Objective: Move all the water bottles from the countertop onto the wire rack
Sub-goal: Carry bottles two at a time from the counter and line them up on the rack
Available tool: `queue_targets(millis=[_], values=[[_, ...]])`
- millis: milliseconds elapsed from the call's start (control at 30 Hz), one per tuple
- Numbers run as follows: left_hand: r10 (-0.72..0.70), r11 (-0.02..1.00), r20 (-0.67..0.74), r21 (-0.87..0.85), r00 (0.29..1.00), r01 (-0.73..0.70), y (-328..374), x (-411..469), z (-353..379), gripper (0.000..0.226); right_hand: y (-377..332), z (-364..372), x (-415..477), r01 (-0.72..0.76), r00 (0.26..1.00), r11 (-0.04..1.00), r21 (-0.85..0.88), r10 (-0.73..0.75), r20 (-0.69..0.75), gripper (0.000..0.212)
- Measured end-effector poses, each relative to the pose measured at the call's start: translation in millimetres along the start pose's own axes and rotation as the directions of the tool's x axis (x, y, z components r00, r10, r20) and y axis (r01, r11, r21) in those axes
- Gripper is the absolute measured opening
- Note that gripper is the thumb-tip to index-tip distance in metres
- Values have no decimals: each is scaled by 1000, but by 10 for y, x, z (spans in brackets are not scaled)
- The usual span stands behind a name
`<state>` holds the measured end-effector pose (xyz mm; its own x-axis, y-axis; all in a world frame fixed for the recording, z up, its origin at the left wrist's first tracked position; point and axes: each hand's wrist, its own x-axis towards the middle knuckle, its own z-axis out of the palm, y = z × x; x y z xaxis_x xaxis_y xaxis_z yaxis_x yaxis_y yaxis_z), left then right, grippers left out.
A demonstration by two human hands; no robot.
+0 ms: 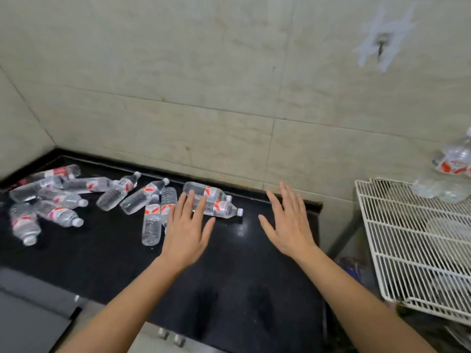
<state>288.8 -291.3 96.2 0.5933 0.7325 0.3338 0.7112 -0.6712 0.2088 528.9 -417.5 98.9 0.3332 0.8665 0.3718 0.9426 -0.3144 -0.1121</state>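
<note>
Several clear water bottles with red and white labels lie on their sides on the black countertop [229, 263], spread from the far left corner to the middle. My left hand [187, 230] hovers flat and open over two bottles [221, 206] near the middle, its fingertips covering part of them. My right hand [288, 222] is open too, fingers spread above bare countertop to the right of those bottles. The white wire rack [413, 240] stands at the right, beyond the counter's end. Bottles [451, 166] stand at the rack's far right corner, cut off by the frame edge.
A tiled wall runs behind the counter and turns a corner at the far left. A metal hook [381, 45] sticks out of the wall at the upper right. A gap separates the counter's right end from the rack. Grey cabinet fronts [33, 314] lie below the counter's near edge.
</note>
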Motion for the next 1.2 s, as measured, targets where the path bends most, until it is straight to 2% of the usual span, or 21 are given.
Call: queue_targets(millis=[133,233,433,533,600,767,867,967,1033,1133,1200], values=[[-107,994,150,9,983,106,-211,-93,153,77,-60,194,-2,45,993,999,-26,-42,111,69],[-156,986,245,89,957,139,-347,-221,244,88,-59,335,-22,37,985,999,-3,-36,169,70],[-256,961,186,149,949,231,-623,-175,187,75,-55,618,185,-8,964,994,110,-21,265,71],[-268,958,230,166,936,234,-716,-169,227,74,-157,810,206,-120,918,977,175,42,393,73],[-247,962,245,176,937,207,-815,-116,308,74,-257,948,236,-238,875,944,227,107,472,76],[-157,982,337,150,928,111,-1168,416,625,74,-458,1246,581,-375,813,888,265,178,554,77],[-128,991,398,85,908,103,-1358,831,897,63,-574,1503,809,-575,717,766,288,302,629,79],[-25,1000,432,7,902,24,-1531,1318,1195,57,-747,1881,1076,-745,587,586,317,351,730,86],[80,997,457,-32,886,-74,-1646,1655,1431,54,-897,2155,1205,-795,555,497,349,362,749,83],[203,978,511,-73,835,-194,-1754,2142,1844,53,-1180,2377,1448,-843,487,437,314,368,792,79],[248,965,537,-62,806,-255,-1748,2363,1996,53,-1312,2396,1551,-838,496,432,334,349,795,77]])
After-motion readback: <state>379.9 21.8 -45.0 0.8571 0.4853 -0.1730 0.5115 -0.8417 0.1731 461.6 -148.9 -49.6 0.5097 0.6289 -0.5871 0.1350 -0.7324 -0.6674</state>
